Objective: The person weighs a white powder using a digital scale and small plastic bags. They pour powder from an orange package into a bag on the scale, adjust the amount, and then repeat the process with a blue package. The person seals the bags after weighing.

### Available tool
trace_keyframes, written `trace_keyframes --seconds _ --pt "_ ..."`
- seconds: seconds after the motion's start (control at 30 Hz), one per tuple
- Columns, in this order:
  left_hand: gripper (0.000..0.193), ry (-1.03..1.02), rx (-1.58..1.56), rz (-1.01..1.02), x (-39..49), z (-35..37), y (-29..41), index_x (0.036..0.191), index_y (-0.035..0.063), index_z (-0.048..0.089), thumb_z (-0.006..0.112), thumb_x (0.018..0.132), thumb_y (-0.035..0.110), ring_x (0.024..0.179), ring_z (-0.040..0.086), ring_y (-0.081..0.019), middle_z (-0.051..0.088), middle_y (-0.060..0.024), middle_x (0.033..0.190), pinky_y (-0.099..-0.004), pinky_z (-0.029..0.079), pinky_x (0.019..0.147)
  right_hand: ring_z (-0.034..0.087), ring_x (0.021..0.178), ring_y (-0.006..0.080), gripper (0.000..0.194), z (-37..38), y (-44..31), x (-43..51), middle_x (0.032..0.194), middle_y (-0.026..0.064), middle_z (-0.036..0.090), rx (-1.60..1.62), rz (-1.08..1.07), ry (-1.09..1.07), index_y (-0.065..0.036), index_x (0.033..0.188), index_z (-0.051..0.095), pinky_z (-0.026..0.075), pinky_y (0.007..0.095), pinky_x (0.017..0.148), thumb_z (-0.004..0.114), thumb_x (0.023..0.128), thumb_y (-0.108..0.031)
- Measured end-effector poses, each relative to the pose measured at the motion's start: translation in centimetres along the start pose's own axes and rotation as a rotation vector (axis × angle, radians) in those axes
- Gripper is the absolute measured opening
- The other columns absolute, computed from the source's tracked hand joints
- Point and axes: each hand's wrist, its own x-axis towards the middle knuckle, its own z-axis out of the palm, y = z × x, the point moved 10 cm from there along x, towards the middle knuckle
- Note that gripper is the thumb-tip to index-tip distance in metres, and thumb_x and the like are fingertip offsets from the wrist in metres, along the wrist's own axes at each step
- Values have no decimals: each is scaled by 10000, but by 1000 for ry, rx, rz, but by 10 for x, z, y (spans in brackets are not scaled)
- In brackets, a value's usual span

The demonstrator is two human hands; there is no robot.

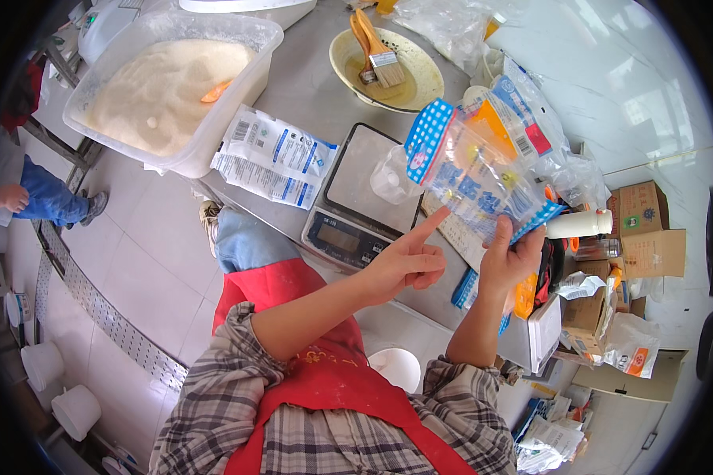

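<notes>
My right hand (514,255) grips the lower edge of a clear plastic bag (475,172) with blue checked ends, tilted above the metal table. Just left of it, my left hand (407,261) points its index finger at the bag and holds nothing. Behind my left hand sits a digital kitchen scale (356,219) with a clear plastic cup (392,178) on its platform. Printed white packets (276,157) lie left of the scale. A shallow bowl (338,50) beyond it holds yellowish liquid and two wooden-handled brushes (380,50).
A large plastic tub (267,53) of pale granular powder with an orange scoop (215,92) stands at the left. A white bottle (582,224) and cardboard boxes (641,208) are at the right. Another person (53,187) stands at the far left. Below is a white bucket (397,368).
</notes>
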Motion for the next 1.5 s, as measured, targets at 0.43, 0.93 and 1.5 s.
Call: trace_keyframes --seconds 0.43,0.93,1.5 --pt "779 -3 -18 2 0 -1 -1 1562 210 106 546 929 95 647 432 -100 472 -18 773 -235 331 569 580 750 96 244 1 2 -2 882 78 621 -63 14 -9 46 1023 575 475 228 677 718 862 -71" --pt "782 -4 -18 10 1 -2 0 1563 211 99 549 932 110 643 427 -96 460 -14 764 -234 327 562 590 791 109 237 4 -1 -4 930 83 628 -23 15 -6 37 1046 546 490 240 704 688 887 -67" --pt "818 -6 -22 13 0 -3 -1 1564 176 48 544 918 93 604 438 -93 482 -30 740 -229 354 552 574 605 67 230 1 -4 -4 886 63 657 -101 -128 52 13 1096 546 454 194 440 641 924 -106"
